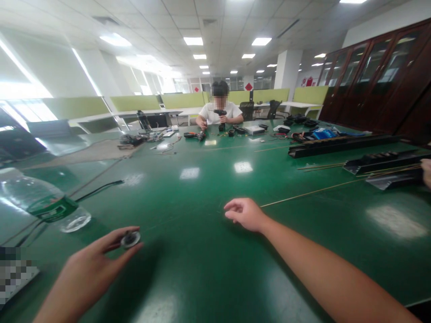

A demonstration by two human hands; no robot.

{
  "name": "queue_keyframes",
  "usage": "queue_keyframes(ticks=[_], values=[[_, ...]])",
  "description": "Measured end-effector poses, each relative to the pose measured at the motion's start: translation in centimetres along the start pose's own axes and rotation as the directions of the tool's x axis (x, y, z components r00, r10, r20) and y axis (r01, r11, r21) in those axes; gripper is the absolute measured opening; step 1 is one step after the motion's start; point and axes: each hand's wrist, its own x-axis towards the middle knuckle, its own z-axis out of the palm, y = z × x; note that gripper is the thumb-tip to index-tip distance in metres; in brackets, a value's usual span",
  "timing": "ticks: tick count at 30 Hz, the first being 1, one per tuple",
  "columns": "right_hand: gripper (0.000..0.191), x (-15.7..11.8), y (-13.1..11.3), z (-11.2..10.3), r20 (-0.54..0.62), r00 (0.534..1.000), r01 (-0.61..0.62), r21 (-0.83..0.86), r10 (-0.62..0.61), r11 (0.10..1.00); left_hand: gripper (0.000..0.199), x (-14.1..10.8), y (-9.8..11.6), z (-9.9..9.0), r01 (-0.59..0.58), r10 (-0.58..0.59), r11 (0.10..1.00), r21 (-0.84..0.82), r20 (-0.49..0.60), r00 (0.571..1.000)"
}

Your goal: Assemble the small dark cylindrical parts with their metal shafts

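On the left, my left hand [97,264] grips a small round piece with a pale rim and a dark centre [130,240] between thumb and fingers, above the green table [188,269]. My right hand [245,214] is near the middle of the table, fingers curled toward the thumb; whatever they pinch is too small to make out. A faint thin line runs across the gap between my hands. Behind my right wrist, a thin brass-coloured rod [310,193] stretches away to the right. A clear plastic bottle with a green label [52,208] is beyond my left hand.
Black metal channels [336,146] and thin rods lie at the right, where another person's hand [427,172] shows at the edge. Opposite, a seated person [218,112] holds a power drill [221,114]. A black cable [101,188] lies past the bottle. Tools and parts line the far side.
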Motion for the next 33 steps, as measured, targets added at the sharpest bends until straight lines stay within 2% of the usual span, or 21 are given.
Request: queue_keyframes(ticks=[2, 5, 7, 9, 12, 15, 18, 20, 23, 29, 33], values=[[0.03, 0.0, -0.1, 0.0, 0.007, 1.0, -0.003, 0.028, 0.003, 1.0, 0.033, 1.9, 3.1, 2.0, -0.161, 0.169, 0.98, -0.119, 0.064, 0.984], [0.032, -0.1, -0.1, 0.1, -0.008, 1.0, 0.003, 0.048, -0.003, 0.999, 0.026, 4.3, 8.2, 5.2, -0.336, 0.375, 0.898, -0.284, 0.097, 0.922], [0.034, -0.1, 0.1, 0.1, -0.035, 0.999, 0.019, 0.035, -0.018, 0.999, 0.023, 5.3, 10.6, 7.3, -0.386, 0.445, 0.855, -0.346, 0.11, 0.889], [0.036, 0.0, 0.3, 0.2, -0.052, 0.998, 0.041, 0.003, -0.041, 0.999, 0.024, 5.7, 11.7, 9.0, -0.399, 0.466, 0.831, -0.386, 0.095, 0.879], [0.04, 0.0, 0.6, 0.3, -0.053, 0.995, 0.078, -0.086, -0.083, 0.993, 0.025, 5.5, 11.6, 10.8, -0.39, 0.465, 0.801, -0.455, 0.061, 0.883], [0.041, -0.1, 0.7, 0.3, -0.042, 0.993, 0.101, -0.169, -0.11, 0.98, 0.03, 5.1, 10.8, 11.6, -0.357, 0.44, 0.784, -0.508, 0.048, 0.897], [0.041, -0.3, 0.6, 0.4, -0.026, 0.994, 0.102, -0.182, -0.109, 0.978, 0.038, 4.8, 10.7, 11.7, -0.286, 0.364, 0.787, -0.547, 0.037, 0.931], [0.04, -0.5, 0.5, 0.5, -0.019, 0.993, 0.108, -0.187, -0.113, 0.976, 0.033, 4.7, 10.9, 11.5, -0.269, 0.345, 0.78, -0.565, 0.028, 0.938], [0.04, -0.8, 0.5, 0.7, -0.014, 0.993, 0.109, -0.191, -0.114, 0.975, 0.023, 4.4, 11.3, 11.2, -0.295, 0.368, 0.763, -0.575, 0.012, 0.93], [0.038, -1.0, 0.5, 0.7, -0.025, 0.99, 0.134, -0.198, -0.141, 0.971, 0.021, 4.2, 11.5, 11.2, -0.311, 0.413, 0.746, -0.589, 0.043, 0.91], [0.033, -1.1, 0.2, 0.6, -0.016, 0.99, 0.131, -0.231, -0.138, 0.964, 0.018, 4.2, 11.6, 11.2, -0.324, 0.418, 0.738, -0.592, 0.025, 0.908]])
